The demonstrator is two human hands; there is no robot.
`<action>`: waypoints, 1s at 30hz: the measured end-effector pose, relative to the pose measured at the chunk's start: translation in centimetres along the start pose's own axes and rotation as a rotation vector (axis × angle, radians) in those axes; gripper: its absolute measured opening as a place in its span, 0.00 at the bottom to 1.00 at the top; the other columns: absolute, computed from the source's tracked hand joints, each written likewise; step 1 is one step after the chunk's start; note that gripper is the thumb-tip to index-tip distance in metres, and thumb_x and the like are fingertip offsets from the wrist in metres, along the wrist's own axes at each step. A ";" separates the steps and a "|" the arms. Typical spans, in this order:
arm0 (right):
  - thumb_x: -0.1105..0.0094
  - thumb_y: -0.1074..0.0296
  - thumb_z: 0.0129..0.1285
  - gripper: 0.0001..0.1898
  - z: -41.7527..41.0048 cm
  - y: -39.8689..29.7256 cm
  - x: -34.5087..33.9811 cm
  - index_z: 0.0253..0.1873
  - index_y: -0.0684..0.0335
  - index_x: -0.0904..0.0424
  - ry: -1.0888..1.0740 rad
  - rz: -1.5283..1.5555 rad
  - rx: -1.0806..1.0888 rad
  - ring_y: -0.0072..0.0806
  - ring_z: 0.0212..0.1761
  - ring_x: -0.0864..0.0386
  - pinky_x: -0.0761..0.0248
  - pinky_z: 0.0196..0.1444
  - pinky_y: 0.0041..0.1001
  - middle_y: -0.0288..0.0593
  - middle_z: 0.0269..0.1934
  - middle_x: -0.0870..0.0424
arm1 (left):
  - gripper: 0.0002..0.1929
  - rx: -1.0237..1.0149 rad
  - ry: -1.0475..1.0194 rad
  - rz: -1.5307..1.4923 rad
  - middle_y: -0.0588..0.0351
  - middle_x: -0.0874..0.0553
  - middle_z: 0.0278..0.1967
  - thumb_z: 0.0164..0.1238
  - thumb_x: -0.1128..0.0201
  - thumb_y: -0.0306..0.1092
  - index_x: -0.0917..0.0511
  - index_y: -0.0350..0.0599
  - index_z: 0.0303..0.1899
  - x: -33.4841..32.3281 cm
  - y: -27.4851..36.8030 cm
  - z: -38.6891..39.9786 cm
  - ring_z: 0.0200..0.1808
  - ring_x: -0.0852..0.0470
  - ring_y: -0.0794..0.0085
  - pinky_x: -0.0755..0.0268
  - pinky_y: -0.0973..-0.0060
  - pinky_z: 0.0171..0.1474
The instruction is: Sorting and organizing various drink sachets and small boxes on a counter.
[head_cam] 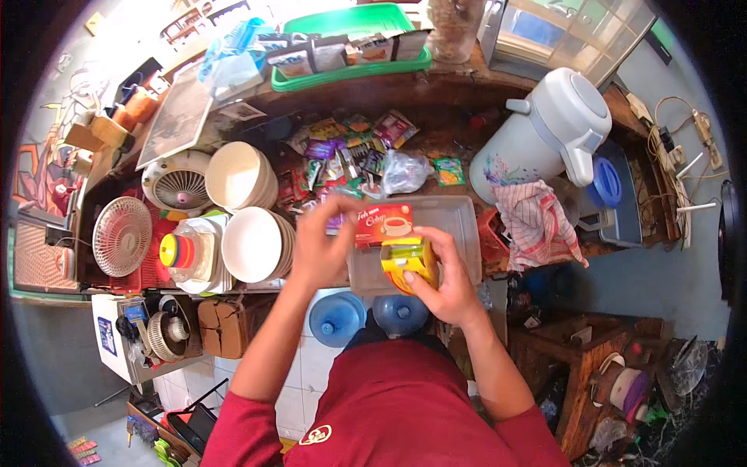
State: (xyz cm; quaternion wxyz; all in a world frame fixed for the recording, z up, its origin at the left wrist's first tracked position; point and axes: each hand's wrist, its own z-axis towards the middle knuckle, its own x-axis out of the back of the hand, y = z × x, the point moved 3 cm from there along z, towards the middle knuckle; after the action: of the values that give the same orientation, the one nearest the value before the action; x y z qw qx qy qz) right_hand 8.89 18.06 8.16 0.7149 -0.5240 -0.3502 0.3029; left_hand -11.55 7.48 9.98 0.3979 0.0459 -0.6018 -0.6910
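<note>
My right hand [452, 283] grips a small yellow carton [402, 269] between thumb and fingers. Its top faces me open, and yellow-green packets show inside. Beside it, a red tea box [373, 225] with a picture of a cup lies over a translucent plastic container [461, 225]. My left hand [320, 245], slightly blurred, hovers left of the tea box with its fingers apart and nothing visible in them. Behind the hands, assorted sachets [344, 154] lie in a heap, along with a knotted clear plastic bag [405, 172] and a green sachet [448, 172].
White bowls [251, 245] stand stacked at left, near a lidded jar [178, 251] and a white fan [181, 181]. A tall pump flask [525, 140] with a checked cloth [537, 225] stands right. Green trays [350, 70] line the back shelf; blue water jugs [335, 318] sit below.
</note>
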 end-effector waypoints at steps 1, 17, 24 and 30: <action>0.34 0.72 0.67 0.32 0.3 0.2 0.0 0.74 0.60 0.36 0.003 -0.003 -0.019 0.41 0.68 0.22 0.32 0.72 0.38 0.53 0.66 0.22 | 0.07 0.050 0.060 0.071 0.50 0.09 0.41 0.72 0.40 0.28 0.17 0.41 0.47 0.0 -1.9 1.6 0.42 0.10 0.60 0.20 0.65 0.47; 0.32 0.69 0.67 0.30 -1.1 1.5 2.3 0.73 0.61 0.30 0.088 -0.023 -0.121 0.40 0.67 0.20 0.29 0.69 0.35 0.51 0.65 0.20 | 0.27 0.300 -0.306 1.168 0.39 0.14 0.59 0.76 0.45 0.57 0.18 0.47 0.62 2.2 -25.9 19.8 0.63 0.15 0.49 0.23 0.51 0.63; 0.32 0.69 0.67 0.30 -1.6 1.2 2.7 0.72 0.62 0.30 0.112 -0.077 -0.144 0.40 0.66 0.19 0.28 0.68 0.35 0.52 0.64 0.19 | 0.19 0.294 -0.375 1.357 0.49 0.12 0.59 0.80 0.50 0.47 0.12 0.54 0.52 1.7 -24.5 20.8 0.61 0.14 0.52 0.25 0.50 0.62; 0.32 0.73 0.66 0.32 -0.8 1.1 1.8 0.73 0.64 0.32 0.008 0.023 -0.119 0.37 0.69 0.22 0.32 0.71 0.37 0.49 0.68 0.24 | 0.13 -0.050 -0.085 1.364 0.50 0.14 0.57 0.74 0.45 0.37 0.12 0.50 0.47 2.3 -18.6 17.3 0.59 0.17 0.56 0.21 0.55 0.54</action>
State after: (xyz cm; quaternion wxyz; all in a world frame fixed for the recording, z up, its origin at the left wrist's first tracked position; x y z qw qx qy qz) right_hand 10.54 19.39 7.27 0.6804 -0.5706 -0.3587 0.2877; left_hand -31.77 19.10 -0.53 0.7213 -0.3799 -0.4949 -0.3009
